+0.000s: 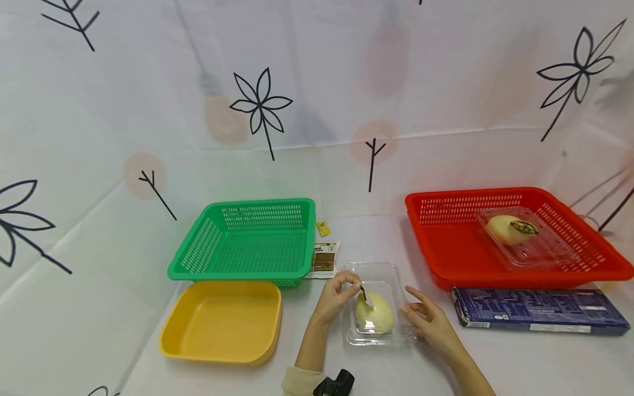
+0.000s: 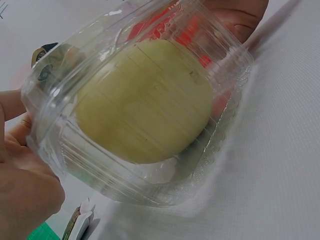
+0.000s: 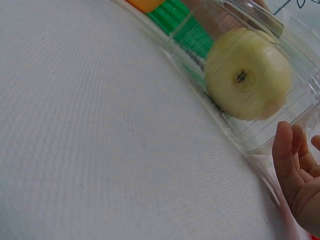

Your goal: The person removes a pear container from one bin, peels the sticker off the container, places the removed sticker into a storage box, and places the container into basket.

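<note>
Plenty of print, none legible on my feed

At the lower centre of the head frame I see a clear plastic box [image 1: 378, 340] on the white surface [image 1: 386, 374], with a pale yellow-green fruit [image 1: 380, 320] inside it. The left-hand grip [image 1: 333, 300] is nearly closed, thumb and forefinger pinching the upper end of a dark label [image 1: 365, 296] above the fruit. The right-hand grip [image 1: 430, 324] is loosely spread at the box's right side, holding nothing; I cannot tell how firmly it touches the plastic.

At right in the frame, a red basket [image 1: 455, 247] carries a second clear box [image 1: 555, 250] with another fruit [image 1: 502, 228] and a black-and-gold label [image 1: 525, 227] on it; that lettering is too small for me. Below the basket lies a dark blue carton [image 1: 540, 311], covered in fine pale print with white panels, unreadable.

Left of centre, a brown-and-white packet [image 1: 324, 258] and a small yellow sachet [image 1: 323, 228] bear marks I cannot read, beside a green basket [image 1: 267, 253]. A yellow tub [image 1: 223, 324] sits at lower left.
</note>
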